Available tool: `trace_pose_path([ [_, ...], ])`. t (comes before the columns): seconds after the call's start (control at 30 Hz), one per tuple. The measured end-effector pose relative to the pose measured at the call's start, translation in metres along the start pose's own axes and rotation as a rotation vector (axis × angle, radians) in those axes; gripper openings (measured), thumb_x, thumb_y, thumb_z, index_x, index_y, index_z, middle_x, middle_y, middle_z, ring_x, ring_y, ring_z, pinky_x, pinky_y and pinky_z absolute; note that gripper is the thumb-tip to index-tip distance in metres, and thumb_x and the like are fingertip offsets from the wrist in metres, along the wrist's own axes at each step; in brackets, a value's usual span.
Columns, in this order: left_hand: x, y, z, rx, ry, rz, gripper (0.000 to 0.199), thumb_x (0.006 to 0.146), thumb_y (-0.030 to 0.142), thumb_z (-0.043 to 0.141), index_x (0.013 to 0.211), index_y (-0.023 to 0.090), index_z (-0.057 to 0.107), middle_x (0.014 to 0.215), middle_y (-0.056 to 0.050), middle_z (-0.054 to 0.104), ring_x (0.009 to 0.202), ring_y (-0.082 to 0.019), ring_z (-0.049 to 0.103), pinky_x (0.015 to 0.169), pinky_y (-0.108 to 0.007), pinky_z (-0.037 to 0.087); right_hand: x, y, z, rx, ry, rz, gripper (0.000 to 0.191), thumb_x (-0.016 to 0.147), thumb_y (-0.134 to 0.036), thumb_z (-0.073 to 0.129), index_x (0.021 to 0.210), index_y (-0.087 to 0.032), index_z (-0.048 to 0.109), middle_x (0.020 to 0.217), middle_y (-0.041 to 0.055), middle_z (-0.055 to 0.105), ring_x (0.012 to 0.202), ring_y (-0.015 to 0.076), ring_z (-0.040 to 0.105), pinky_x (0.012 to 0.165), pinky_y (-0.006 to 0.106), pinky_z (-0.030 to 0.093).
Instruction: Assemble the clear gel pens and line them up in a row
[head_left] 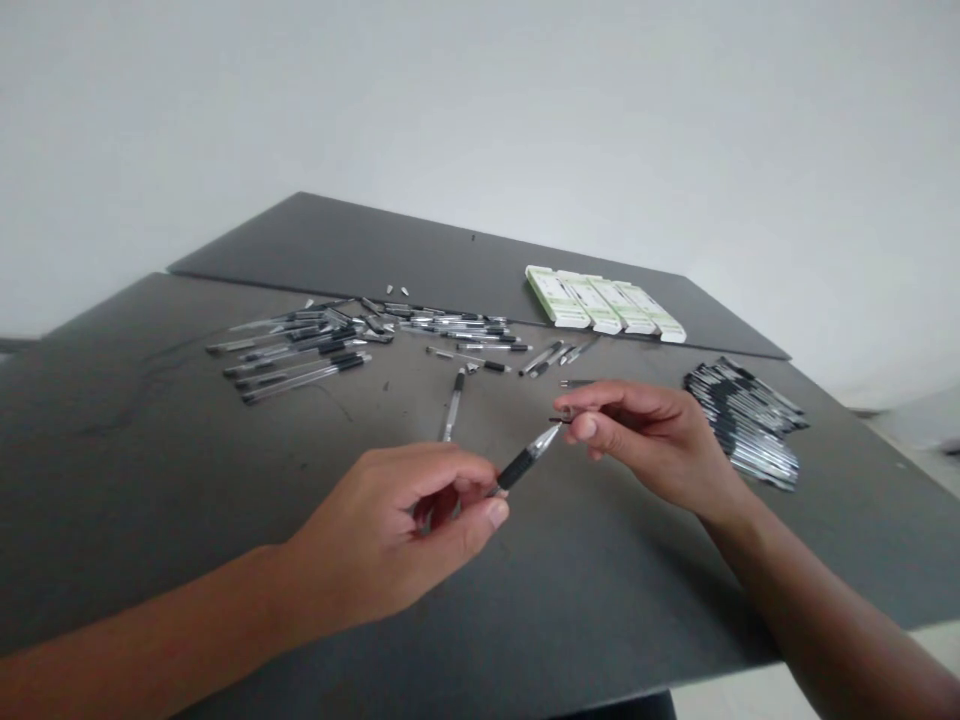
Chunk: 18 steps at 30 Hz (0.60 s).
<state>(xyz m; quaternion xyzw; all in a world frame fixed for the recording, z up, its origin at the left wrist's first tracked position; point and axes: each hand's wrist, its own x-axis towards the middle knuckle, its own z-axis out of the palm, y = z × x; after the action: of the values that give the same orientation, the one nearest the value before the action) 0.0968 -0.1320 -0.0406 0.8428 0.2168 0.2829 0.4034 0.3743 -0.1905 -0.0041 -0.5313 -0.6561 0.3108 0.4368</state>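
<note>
Clamping the pen (529, 457) at its rear, the left grip (416, 520) has thumb and fingers closed around the barrel; the dark sleeve and clear tip project toward the right grip (652, 440). The right grip has thumb and forefinger pinched on a small clear piece (568, 412), located directly at the pen's tip. Contact between tip and piece cannot be confirmed. Both grips are raised over the near part of the desk (585, 600).

Surrounding items are positioned as follows. Directly beyond the left grip, a single pen (454, 403) points away; the left grip obstructs the view of its near end. Beyond and left of the left grip, a spread of pens (300, 355) lies in overlapping rows. Farther beyond both grips, a second scatter of pens (457, 325) extends across the desk, with a few short pieces (544, 358) at its right end. Two small pale tips (397, 290) lie behind that scatter. Beyond the right grip, flat green-and-white boxes (604, 302) lie side by side. Just right of the right grip, a dense stack of pens (746, 425) is laid together.
</note>
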Motion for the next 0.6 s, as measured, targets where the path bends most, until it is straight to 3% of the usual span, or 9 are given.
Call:
trace_pose_path([
  [0.1,-0.001,0.0,0.002,0.023,-0.012,0.02,0.013,0.101,0.028,0.066,0.095,0.022,0.077,0.073,0.004,0.066,0.06,-0.009,0.059,0.057,-0.019,0.043,-0.004,0.001,-0.002,-0.059,0.064,-0.087,0.017,0.093,-0.036,0.086,0.109,-0.031,0.089,0.088,0.0026,0.08,0.069,0.013,0.063,0.058,0.026,0.049],
  [0.2,-0.002,0.0,0.004,0.004,0.013,0.007,0.014,0.103,0.027,0.064,0.1,0.023,0.077,0.074,0.004,0.065,0.06,-0.01,0.059,0.058,-0.02,0.045,-0.007,-0.001,-0.006,-0.074,0.027,-0.13,0.018,0.09,-0.035,0.088,0.107,-0.033,0.089,0.084,0.0023,0.078,0.071,0.014,0.064,0.058,0.027,0.047],
  [0.33,-0.005,0.0,0.004,-0.029,0.022,0.005,0.012,0.105,0.025,0.063,0.105,0.024,0.075,0.079,0.003,0.068,0.066,-0.011,0.063,0.059,-0.02,0.048,-0.009,-0.003,-0.011,-0.044,-0.047,-0.096,0.02,0.087,-0.034,0.091,0.107,-0.034,0.089,0.084,0.0005,0.077,0.071,0.0134,0.066,0.059,0.027,0.049],
  [0.6,-0.008,-0.001,0.003,0.016,0.019,-0.076,0.013,0.104,0.031,0.064,0.102,0.027,0.076,0.077,0.003,0.07,0.062,-0.012,0.062,0.054,-0.023,0.046,-0.012,-0.006,-0.017,-0.084,-0.066,-0.064,0.019,0.087,-0.038,0.091,0.105,-0.037,0.089,0.083,0.001,0.079,0.07,0.0166,0.068,0.058,0.031,0.051],
])
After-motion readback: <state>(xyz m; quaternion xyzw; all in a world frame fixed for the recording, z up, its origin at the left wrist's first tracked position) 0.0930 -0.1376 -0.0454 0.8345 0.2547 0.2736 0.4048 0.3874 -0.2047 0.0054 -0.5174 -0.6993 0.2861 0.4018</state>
